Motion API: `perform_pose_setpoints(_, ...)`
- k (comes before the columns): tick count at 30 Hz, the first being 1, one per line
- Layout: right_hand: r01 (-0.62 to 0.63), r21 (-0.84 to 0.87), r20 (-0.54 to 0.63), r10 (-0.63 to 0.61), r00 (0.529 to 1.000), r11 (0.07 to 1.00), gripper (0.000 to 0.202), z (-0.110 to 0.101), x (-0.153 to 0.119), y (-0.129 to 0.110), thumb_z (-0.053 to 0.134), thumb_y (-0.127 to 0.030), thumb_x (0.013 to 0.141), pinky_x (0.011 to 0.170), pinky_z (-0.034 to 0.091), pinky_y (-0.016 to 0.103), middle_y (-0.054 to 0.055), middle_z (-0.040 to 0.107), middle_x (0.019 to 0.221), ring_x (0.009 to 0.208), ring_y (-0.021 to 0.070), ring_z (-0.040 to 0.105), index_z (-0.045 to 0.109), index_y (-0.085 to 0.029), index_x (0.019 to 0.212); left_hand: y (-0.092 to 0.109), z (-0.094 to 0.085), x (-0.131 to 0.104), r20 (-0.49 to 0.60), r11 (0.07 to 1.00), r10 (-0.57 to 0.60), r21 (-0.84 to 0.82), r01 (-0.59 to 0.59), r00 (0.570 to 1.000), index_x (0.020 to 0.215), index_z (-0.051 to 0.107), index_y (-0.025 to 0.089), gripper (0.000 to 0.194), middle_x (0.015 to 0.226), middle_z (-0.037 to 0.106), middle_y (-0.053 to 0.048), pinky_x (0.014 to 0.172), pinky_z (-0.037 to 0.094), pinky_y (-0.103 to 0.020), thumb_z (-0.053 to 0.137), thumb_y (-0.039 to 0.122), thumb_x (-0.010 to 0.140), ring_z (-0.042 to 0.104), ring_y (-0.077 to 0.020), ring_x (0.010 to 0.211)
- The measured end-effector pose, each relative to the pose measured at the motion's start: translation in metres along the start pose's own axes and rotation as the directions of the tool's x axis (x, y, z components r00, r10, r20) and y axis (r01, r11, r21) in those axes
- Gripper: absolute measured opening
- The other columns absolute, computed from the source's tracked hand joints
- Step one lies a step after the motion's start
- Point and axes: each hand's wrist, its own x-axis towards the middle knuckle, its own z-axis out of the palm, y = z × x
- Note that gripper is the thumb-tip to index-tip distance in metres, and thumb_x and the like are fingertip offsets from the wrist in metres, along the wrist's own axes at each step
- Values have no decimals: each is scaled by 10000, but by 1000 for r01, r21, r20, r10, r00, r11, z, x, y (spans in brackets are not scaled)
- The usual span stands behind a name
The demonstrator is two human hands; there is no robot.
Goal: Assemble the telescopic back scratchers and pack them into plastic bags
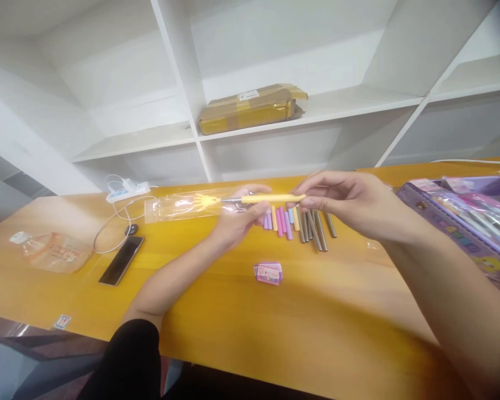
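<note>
A yellow back scratcher point(270, 198) with a hand-shaped head and a short metal shaft lies level between my two hands. Its head end is within a clear plastic sleeve point(166, 208). My left hand point(241, 216) is closed around the sleeve and the scratcher's middle, thumb along the handle. The hooked handle tip is pinched between the thumb and fingers of my right hand point(345, 200). Just below the hands lie several purple, pink, yellow and blue handle tubes point(281, 221) and several metal tubes point(316, 230). Nearer me is a small stack of pink printed cards point(269, 273).
On the left are a phone point(121, 261), a plastic bottle point(52, 251), and a power strip point(128, 191) with a white cable. At right stands a purple box point(445, 222) of wrapped items. A taped carton point(250, 111) rests on the white shelf behind the table.
</note>
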Motion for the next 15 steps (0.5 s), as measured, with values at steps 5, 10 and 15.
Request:
perform_pose_setpoints(5,18,-23,59,-17,998,1000,447,10,-3,1,859,-664,776,653,581,362,42,759,811,722,205,716,758,-237,861,-5,4,-3,142,994,-102,39,98,985,1139,699,208,481,691,609,35,559,396,-235,917,466,797,530,-79,581)
perform_pose_setpoints(10,156,-193,50,-149,988,969,278,13,-9,0,783,-592,894,690,576,386,23,773,896,756,212,713,816,-317,881,-7,5,-3,233,989,-147,45,140,961,1170,696,242,471,690,613,29,556,347,-249,901,475,816,502,-82,566)
perform_pose_setpoints(15,282,-313,35,-286,958,907,212,14,-10,0,708,-538,970,757,546,406,15,782,967,870,246,726,826,-370,914,-3,6,-2,303,977,-207,106,183,930,1105,715,222,445,745,597,10,522,249,-254,875,523,819,363,-59,541)
